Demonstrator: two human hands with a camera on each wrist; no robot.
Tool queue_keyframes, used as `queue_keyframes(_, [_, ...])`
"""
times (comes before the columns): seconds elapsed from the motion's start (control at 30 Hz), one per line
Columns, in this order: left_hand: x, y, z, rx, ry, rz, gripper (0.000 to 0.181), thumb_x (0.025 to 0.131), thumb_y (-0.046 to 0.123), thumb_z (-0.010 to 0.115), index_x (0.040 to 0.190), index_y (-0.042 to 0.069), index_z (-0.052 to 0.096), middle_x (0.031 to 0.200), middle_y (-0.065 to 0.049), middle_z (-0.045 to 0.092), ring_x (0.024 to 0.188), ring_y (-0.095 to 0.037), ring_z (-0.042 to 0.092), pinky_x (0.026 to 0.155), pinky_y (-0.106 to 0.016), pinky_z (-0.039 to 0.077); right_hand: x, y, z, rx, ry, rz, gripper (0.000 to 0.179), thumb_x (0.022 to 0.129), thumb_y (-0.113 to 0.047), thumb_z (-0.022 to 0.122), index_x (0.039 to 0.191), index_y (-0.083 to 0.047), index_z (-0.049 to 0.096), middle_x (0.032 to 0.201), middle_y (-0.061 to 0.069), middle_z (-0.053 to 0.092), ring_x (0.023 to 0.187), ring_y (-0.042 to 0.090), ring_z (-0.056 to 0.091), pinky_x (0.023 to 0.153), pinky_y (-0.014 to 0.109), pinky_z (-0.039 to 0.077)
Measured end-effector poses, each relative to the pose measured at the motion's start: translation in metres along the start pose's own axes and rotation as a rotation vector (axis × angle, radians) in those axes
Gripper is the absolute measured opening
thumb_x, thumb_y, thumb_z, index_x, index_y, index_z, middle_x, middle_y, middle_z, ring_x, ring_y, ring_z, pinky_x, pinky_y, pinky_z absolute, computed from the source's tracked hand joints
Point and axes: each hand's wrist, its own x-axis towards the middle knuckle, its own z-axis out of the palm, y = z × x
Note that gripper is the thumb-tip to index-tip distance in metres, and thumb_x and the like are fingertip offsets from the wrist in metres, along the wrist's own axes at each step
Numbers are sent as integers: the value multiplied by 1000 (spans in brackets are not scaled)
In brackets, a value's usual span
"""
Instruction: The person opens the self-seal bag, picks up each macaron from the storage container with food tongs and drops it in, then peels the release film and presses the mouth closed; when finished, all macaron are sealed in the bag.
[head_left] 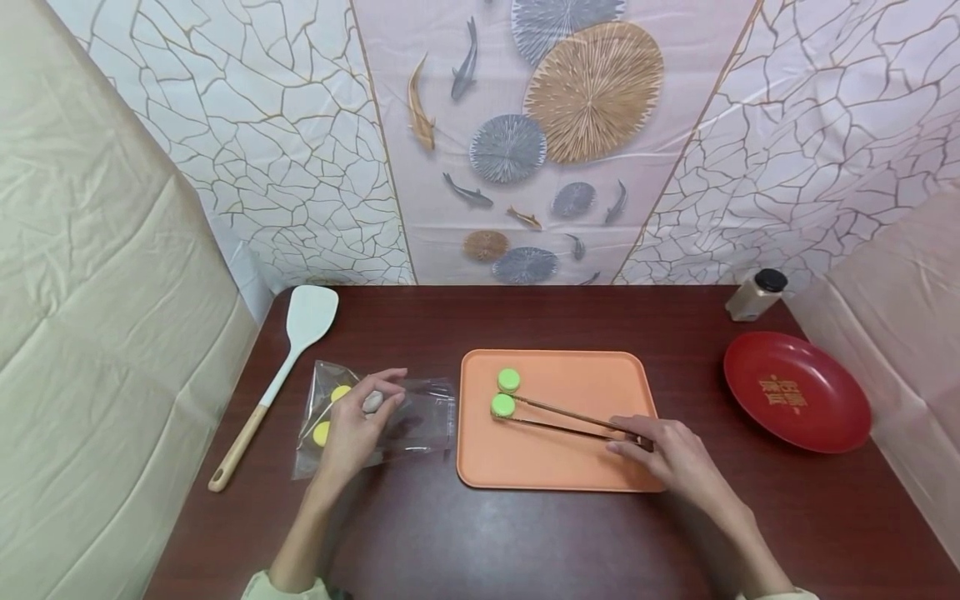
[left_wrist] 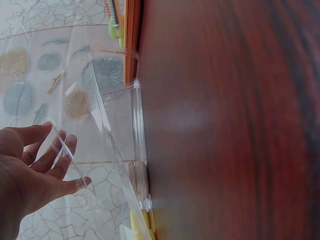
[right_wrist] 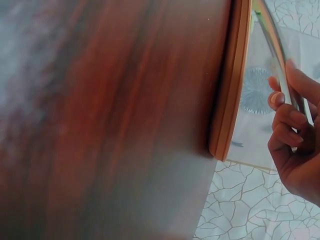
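Your right hand (head_left: 675, 457) pinches the tongs (head_left: 573, 432), their tips either side of the nearer green macaron (head_left: 503, 406) on the orange tray (head_left: 555, 471); a second green macaron (head_left: 508, 381) lies just beyond. Your left hand (head_left: 358, 419) has its fingers spread at the clear bag (head_left: 435, 417), which contains yellow macarons (head_left: 322, 433).

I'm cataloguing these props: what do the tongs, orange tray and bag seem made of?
Tongs: probably polished metal, judging by the slender arms' brassy shine.
Orange tray: likely plastic with a satin finish, given its even colour and smooth rounded rim, though coated material is possible.
Bag: clear, glossy plastic film, shown by its creases, glints and the yellow pieces visible through it.
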Motion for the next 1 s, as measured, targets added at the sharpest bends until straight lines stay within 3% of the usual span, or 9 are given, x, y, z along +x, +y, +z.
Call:
queue_keyframes(0.23, [0, 2, 0, 4, -5, -11, 8, 97, -8, 78, 102, -2, 76, 132, -15, 79, 134, -39, 70, 104, -2, 40, 11, -13, 2, 45, -24, -24, 24, 91, -22, 90, 114, -19, 85, 101, -8, 80, 79, 0, 60, 71, 30, 50])
queue_keyframes(0.53, [-1, 4, -2, 14, -18, -39, 8, 97, -7, 78, 104, -2, 76, 134, -14, 78, 136, -37, 69, 104, -3, 39, 32, -50, 21, 131, -62, -85, 19, 94, -23, 88, 110, -15, 84, 77, -19, 60, 70, -2, 49, 63, 22, 41])
queue_keyframes(0.8, [-1, 1, -3, -10, -22, -26, 3, 99, -3, 77, 102, -4, 75, 133, -14, 79, 136, -37, 69, 106, -3, 40, 53, -86, 46, 99, -138, -121, 12, 97, -31, 85, 105, -22, 81, 74, -20, 56, 67, -4, 45, 60, 21, 40])
queue_keyframes(1.0, [-1, 0, -3, -18, -29, -33, 4, 100, -1, 77, 103, -4, 76, 134, -14, 78, 133, -36, 71, 106, -5, 42, 65, -98, 62, 80, -166, -134, 12, 98, -30, 84, 104, -20, 81, 73, -17, 56, 66, -2, 45, 59, 21, 39])
